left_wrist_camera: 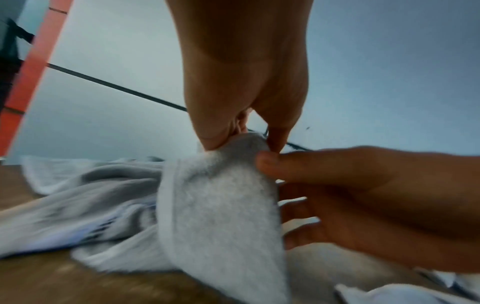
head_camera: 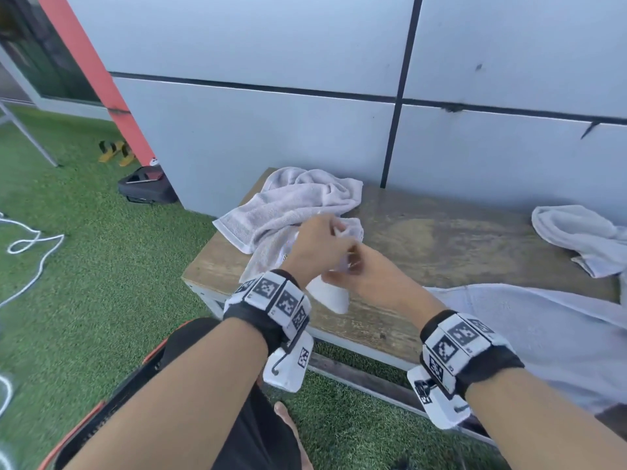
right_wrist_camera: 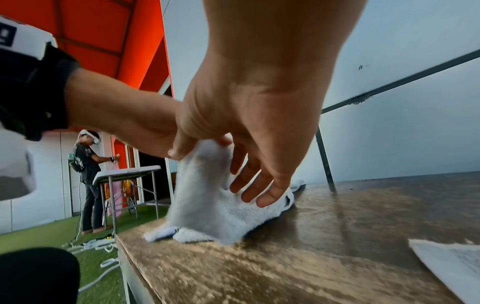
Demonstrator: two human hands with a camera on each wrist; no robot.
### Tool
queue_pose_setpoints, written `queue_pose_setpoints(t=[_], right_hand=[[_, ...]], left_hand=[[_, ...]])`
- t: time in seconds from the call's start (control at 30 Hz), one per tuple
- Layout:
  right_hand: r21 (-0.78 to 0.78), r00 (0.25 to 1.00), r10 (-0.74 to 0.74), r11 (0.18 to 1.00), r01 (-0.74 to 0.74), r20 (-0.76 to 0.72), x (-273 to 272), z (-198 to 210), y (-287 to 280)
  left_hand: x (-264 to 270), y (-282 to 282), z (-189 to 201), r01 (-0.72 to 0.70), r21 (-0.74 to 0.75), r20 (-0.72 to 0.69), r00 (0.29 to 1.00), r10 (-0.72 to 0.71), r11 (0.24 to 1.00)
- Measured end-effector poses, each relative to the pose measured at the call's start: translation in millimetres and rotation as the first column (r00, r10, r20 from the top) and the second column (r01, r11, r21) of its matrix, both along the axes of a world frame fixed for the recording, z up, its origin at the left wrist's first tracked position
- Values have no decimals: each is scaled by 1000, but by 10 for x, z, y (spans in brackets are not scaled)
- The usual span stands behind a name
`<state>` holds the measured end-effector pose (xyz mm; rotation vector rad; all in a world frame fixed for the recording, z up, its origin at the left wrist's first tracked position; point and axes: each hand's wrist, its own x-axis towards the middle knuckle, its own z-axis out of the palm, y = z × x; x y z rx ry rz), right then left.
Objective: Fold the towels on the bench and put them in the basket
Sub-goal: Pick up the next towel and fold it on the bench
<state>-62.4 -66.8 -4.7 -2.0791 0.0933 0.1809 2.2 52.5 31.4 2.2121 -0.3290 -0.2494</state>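
Towel point(head_camera: 291, 205) sits crumpled at the left end of the bench point(head_camera: 441, 239); terry, soft, limp, light, so it should drape and bunch rather than hold shape; left hand point(head_camera: 314, 247) pinches a corner; right hand point(head_camera: 359, 269) pinches the same edge beside it, other fingers loose; best held at hemmed corners, pulled taut before folding.

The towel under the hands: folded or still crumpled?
Crumpled: the towel lies bunched on the bench, one corner pinched by both hands.

The second towel point(head_camera: 576, 239) is cut off at the right edge; the moving hands' fingers point(head_camera: 334, 228) blur.
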Motion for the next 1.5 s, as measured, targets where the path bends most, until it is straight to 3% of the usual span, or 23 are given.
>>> queue_pose_setpoints(t=[0.07, 0.17, 0.2, 0.27, 0.33, 0.37, 0.57, 0.77, 0.83, 0.93, 1.03, 1.1, 1.17, 1.27, 1.37, 1.5], right_hand=[[108, 995, -50, 993, 41, 84, -12, 109, -16], [25, 953, -228, 974, 227, 200, -138, 348, -264], [16, 938, -274, 961, 277, 213, -195, 403, -375], [66, 915, -346, 938, 339, 207, -327, 550, -554], [105, 900, -387, 922, 373, 202, -452, 709, -695], [114, 891, -406, 914, 390, 205, -517, 802, -750], [173, 800, -557, 830, 530, 222, -836, 1171, -1157], [354, 569, -788, 615, 705, 234, -1120, 1365, -1629], [262, 574, -778, 628, 733, 256, -1177, 1351, -1761], [-43, 669, -684, 689, 723, 291, -1258, 1285, -1780], [-231, 828, -419, 822, 520, 372, -1298, 1195, -1571], [-303, 922, -212, 900, 313, 323, -1243, 1142, -1391], [-448, 950, -99, 864, 229, 296, -1122, 1099, -1273], [-608, 914, -86, 722, 331, 395, -1012, 1137, -1248], [-481, 836, -188, 744, 463, 515, -965, 1289, -1317], [-301, 702, -328, 731, 613, 632, -887, 1537, -1406]], left_hand=[[-82, -198, 172, 54, -124, -4, 998, -55, 991], [-165, -303, 343, 63, -317, -65, 994, -88, 946], [-176, -302, 338, 96, -304, -43, 993, -114, 948], [-173, -311, 212, 239, -41, 27, 971, -238, 970], [-237, -321, 46, 372, 233, -31, 926, -376, 899], [-275, -340, -30, 392, 283, -49, 917, -395, 875], [-460, -476, 58, 308, 103, 27, 950, -312, 946], [-471, -342, 161, 152, 85, 168, 972, -164, 985], [-515, -313, 235, 126, 55, 183, 974, -134, 990], [-632, -380, 434, 140, -21, 216, 967, -132, 990], [-763, -596, 664, 292, -37, 284, 920, -270, 956], [-842, -774, 783, 434, -14, 311, 858, -409, 901], [-911, -902, 872, 516, -16, 338, 809, -480, 857], [-883, -942, 895, 508, -21, 372, 803, -465, 861], [-732, -870, 757, 461, 144, 397, 783, -478, 876], [-512, -726, 545, 278, 158, 280, 908, -312, 948]])
